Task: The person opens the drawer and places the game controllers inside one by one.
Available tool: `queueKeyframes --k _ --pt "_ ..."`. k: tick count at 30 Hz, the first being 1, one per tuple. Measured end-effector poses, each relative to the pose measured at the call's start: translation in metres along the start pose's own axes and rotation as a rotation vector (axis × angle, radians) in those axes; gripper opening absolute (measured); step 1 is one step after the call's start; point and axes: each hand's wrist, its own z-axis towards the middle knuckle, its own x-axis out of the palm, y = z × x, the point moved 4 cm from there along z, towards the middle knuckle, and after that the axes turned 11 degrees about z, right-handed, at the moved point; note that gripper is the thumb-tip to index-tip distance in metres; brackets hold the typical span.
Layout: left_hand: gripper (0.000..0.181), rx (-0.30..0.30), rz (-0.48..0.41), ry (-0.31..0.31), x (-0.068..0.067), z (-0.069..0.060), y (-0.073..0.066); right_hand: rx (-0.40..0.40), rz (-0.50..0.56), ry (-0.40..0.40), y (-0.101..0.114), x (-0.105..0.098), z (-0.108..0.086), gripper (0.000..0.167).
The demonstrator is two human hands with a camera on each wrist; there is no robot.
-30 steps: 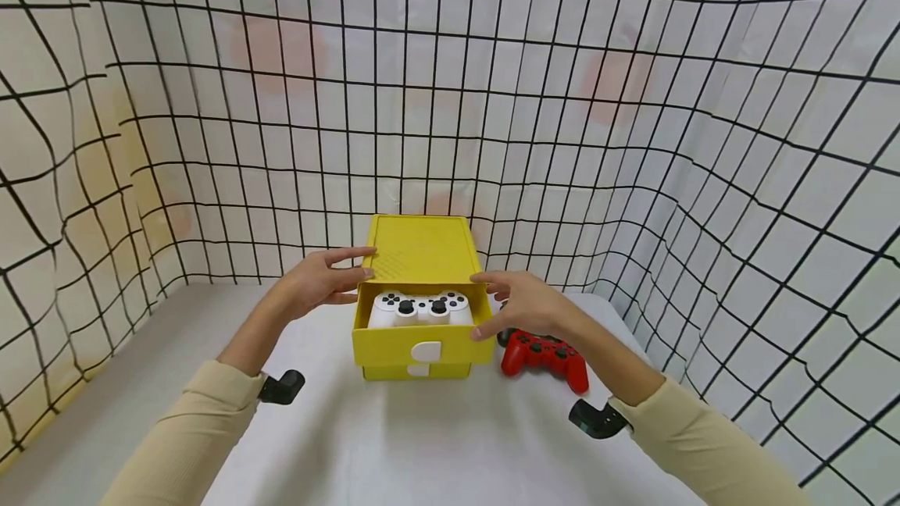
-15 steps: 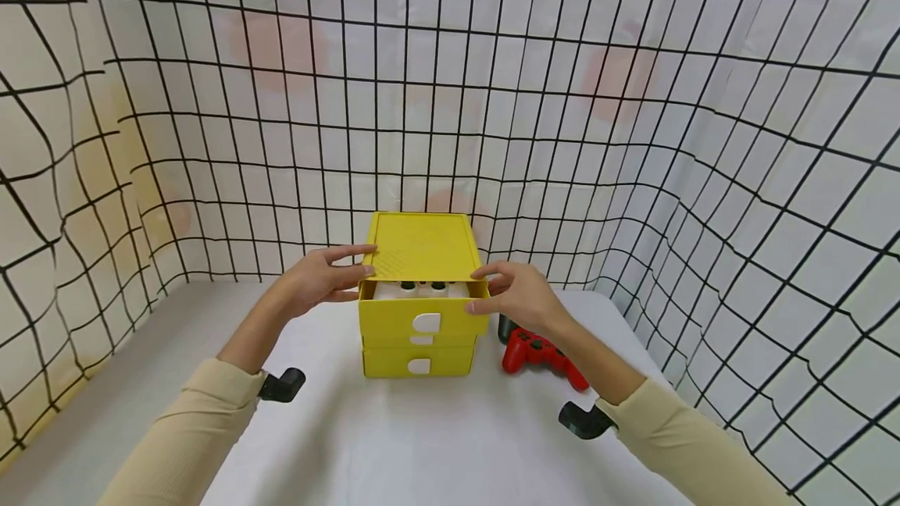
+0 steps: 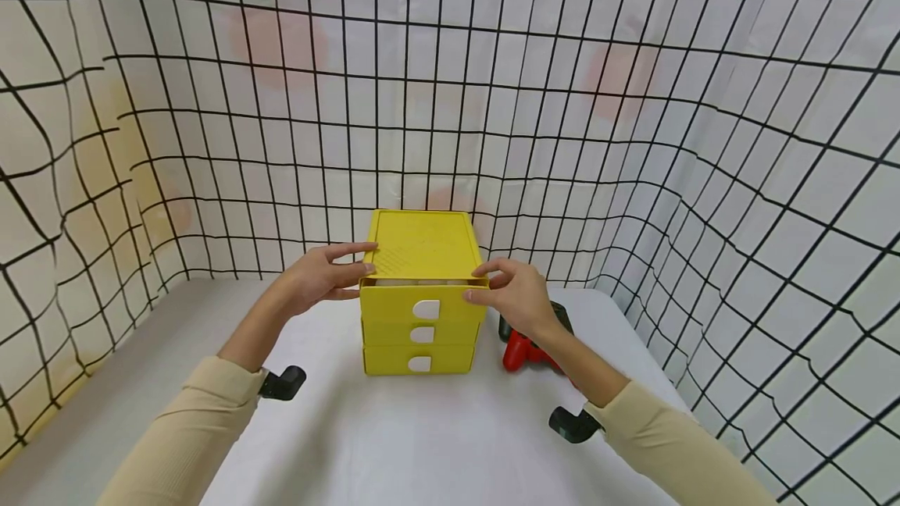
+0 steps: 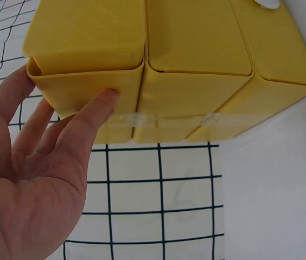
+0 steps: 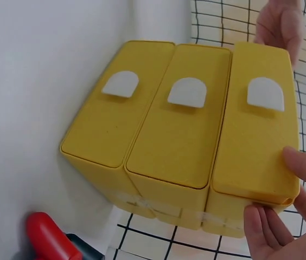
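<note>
A yellow drawer unit (image 3: 422, 244) with three drawers stands on the table. Its top drawer (image 3: 401, 304) juts out slightly, and a strip of white game controller (image 3: 422, 283) shows in the gap. My left hand (image 3: 316, 279) rests against the unit's left side and top edge, fingers extended, as the left wrist view confirms. At the front right corner, my right hand (image 3: 519, 295) has its thumb on the top drawer's front and its bent fingers around the corner. In the right wrist view, the three drawer fronts bear white rounded tabs (image 5: 187, 91).
A red game controller (image 3: 519, 351) and a black controller (image 3: 560, 314) lie right of the unit, partly hidden by my right arm. White walls with a black grid (image 3: 436, 100) enclose the white table (image 3: 436, 443) at the back and sides.
The top drawer has slid back into the unit, covering nearly all of the white controller. My right hand moved inward with it, while my left hand stayed in place.
</note>
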Motion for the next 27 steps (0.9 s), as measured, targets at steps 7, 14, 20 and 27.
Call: queueKeyframes --k 7,14,20,27 --pt "0.064 0.000 -0.009 -0.003 -0.0002 -0.0012 -0.0006 -0.042 0.021 -0.037 -0.0021 0.0031 0.0019 0.028" --pt "0.063 0.006 -0.014 0.001 0.0007 -0.0017 -0.0009 -0.088 0.032 -0.089 -0.0032 0.0053 0.0031 0.023" --pt "0.062 0.008 -0.013 -0.002 0.0011 -0.0015 -0.0013 -0.114 0.040 -0.121 -0.0050 0.0083 0.0025 0.022" --pt "0.062 0.014 -0.013 -0.001 0.0008 -0.0016 -0.0019 -0.143 0.050 -0.142 -0.0060 0.0103 0.0037 0.023"
